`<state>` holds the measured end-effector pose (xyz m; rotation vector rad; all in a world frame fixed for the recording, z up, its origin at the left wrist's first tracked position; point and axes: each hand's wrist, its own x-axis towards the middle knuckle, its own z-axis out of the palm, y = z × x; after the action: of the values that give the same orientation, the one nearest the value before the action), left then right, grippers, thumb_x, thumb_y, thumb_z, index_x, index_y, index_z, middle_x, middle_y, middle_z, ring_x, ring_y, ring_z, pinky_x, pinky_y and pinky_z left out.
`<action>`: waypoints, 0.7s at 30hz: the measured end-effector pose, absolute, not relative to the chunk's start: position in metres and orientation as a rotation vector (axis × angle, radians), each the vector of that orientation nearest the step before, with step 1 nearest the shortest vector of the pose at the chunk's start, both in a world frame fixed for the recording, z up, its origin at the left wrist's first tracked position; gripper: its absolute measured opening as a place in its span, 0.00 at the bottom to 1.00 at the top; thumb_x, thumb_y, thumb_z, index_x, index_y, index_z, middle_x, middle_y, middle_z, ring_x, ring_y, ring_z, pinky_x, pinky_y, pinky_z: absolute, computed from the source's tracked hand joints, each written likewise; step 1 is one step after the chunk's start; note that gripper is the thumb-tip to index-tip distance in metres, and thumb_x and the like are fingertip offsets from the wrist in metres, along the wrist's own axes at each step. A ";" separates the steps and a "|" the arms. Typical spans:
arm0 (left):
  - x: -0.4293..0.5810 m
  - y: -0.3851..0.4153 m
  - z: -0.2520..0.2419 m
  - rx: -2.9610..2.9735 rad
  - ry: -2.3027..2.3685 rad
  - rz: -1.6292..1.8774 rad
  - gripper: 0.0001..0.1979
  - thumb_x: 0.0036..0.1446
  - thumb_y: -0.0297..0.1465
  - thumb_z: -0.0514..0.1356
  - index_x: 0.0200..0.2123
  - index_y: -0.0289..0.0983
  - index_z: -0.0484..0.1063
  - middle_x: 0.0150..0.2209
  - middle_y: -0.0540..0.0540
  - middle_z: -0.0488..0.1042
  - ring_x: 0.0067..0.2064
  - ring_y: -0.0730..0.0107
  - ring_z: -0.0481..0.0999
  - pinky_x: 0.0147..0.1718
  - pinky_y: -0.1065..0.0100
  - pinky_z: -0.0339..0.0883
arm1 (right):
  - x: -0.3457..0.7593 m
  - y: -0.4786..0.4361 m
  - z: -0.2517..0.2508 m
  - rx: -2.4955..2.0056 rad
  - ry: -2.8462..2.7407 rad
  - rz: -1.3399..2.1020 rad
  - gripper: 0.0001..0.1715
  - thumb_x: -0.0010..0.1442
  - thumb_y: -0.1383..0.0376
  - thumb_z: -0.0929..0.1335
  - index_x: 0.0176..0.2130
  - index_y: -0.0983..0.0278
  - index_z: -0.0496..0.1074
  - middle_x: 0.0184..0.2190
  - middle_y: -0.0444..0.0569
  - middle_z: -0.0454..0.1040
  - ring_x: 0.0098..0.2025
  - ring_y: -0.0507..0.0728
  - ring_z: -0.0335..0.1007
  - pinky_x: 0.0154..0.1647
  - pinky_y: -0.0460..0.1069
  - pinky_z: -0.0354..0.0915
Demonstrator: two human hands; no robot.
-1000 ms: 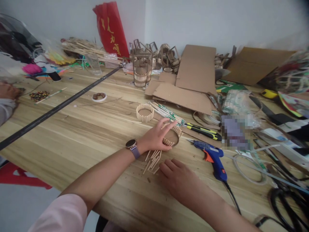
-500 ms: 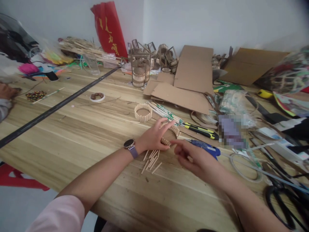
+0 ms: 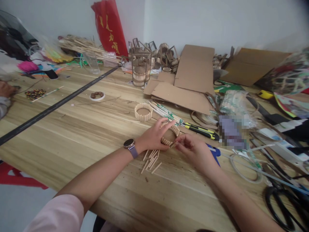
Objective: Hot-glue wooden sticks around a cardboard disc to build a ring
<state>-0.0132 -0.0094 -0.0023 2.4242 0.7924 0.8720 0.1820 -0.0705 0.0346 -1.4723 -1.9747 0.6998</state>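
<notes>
Saw wood grain between both forearms, running down to the near edge of the table (image 3: pixel 72 138) and leaving room for movement there. Noted black scissors (image 3: pixel 280 190) toward the right, in tighter quarters. Found loose short sticks (image 3: pixel 151 160) just nearer than the left hand (image 3: pixel 156 133). Held a stick-walled ring (image 3: pixel 175 130) on the table with that hand, fingers and thumb spread around its left side; saw brown floor within the wall. Pinched a short stick (image 3: pixel 173 145) between right hand (image 3: pixel 194 149) thumb and fingers, close by the ring's near right rim; could not tell whether touching.

Spotted a blue glue gun (image 3: pixel 214 151) partly behind that hand, then a yellow-and-black utility knife (image 3: pixel 201 130) beyond. Saw a second ring (image 3: pixel 143 116), also brown-floored, beside a green-printed sleeve (image 3: pixel 169 113) holding pale sticks. Noticed a broad stretch of wood leftward from there to a long black strip (image 3: pixel 60 103). Saw round brown pieces (image 3: pixel 97 94) in a shallow white dish (image 3: pixel 104 96) right of that strip, and another person's hand (image 3: pixel 6 89) past it, far left.

Met crowding along the far edge: cardboard sheets (image 3: pixel 195 71), a handled frame holding stick-walled rounds (image 3: pixel 139 80), a clear cup (image 3: pixel 91 62) with contents hard to make out, and a red bag (image 3: pixel 109 29).
</notes>
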 end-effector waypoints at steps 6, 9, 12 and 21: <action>-0.013 -0.009 -0.002 2.427 0.790 0.879 0.55 0.41 0.29 0.70 0.67 0.47 0.41 0.63 0.36 0.47 0.64 0.44 0.54 0.59 0.46 0.58 | 0.181 -0.071 0.026 -1.458 -2.002 0.679 0.08 0.59 0.61 0.64 0.33 0.62 0.69 0.25 0.44 0.74 0.24 0.52 0.66 0.26 0.46 0.61; -0.013 -0.010 0.000 2.430 0.790 0.871 0.54 0.42 0.29 0.70 0.67 0.46 0.43 0.63 0.36 0.48 0.65 0.44 0.54 0.59 0.46 0.58 | 0.179 -0.072 0.026 -1.448 -2.008 0.664 0.07 0.59 0.61 0.64 0.33 0.61 0.69 0.24 0.43 0.74 0.25 0.53 0.68 0.26 0.46 0.61; -0.013 -0.010 0.001 2.428 0.799 0.853 0.52 0.42 0.30 0.70 0.67 0.43 0.44 0.63 0.34 0.48 0.65 0.44 0.54 0.60 0.47 0.59 | 0.178 -0.073 0.025 -1.446 -2.022 0.632 0.05 0.58 0.62 0.65 0.34 0.61 0.69 0.24 0.43 0.74 0.25 0.53 0.69 0.27 0.46 0.62; -0.013 -0.010 0.002 2.426 0.794 0.860 0.53 0.41 0.27 0.69 0.66 0.46 0.43 0.63 0.36 0.48 0.64 0.45 0.54 0.59 0.46 0.58 | 0.178 -0.073 0.020 -1.441 -2.117 0.460 0.03 0.58 0.65 0.64 0.34 0.60 0.66 0.26 0.45 0.75 0.26 0.54 0.71 0.27 0.46 0.63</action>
<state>-0.0132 -0.0104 0.0016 2.4264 0.7936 0.8603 0.1777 -0.0730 0.0198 -1.4414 -2.1171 0.4604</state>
